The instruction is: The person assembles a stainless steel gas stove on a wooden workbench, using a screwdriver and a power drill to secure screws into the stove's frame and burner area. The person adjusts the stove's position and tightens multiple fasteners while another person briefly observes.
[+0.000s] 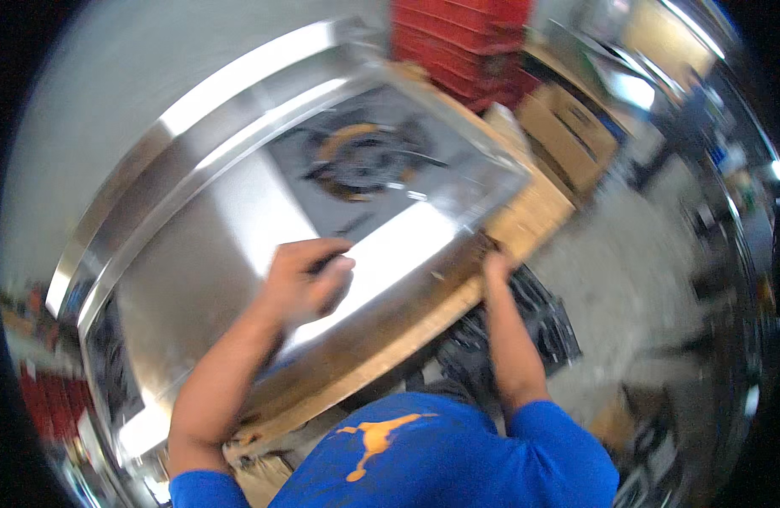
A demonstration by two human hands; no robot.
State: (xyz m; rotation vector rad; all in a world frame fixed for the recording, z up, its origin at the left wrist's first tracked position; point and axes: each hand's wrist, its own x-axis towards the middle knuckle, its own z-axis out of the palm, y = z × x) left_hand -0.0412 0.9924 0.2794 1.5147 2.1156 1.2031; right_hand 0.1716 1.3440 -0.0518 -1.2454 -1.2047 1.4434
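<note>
Head-worn fisheye, left of a side-by-side pair, looking steeply down over the wearer's blue shirt (458,461) at the lower edge, stainless-steel stove (195,254) near and diagonal across the middle, floor (610,262) farther off at right, straight edges bowed, corners black

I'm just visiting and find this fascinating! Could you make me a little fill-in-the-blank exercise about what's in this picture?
1. The left hand is over the metal top of the stove, while the hand by its front side is the ____ one.
2. The shirt with the orange print is coloured ____.
3. The stacked crates beyond the stove are coloured ____.
4. The brown box near those crates is made of ____.

Missing words: right; blue; red; cardboard.
</note>
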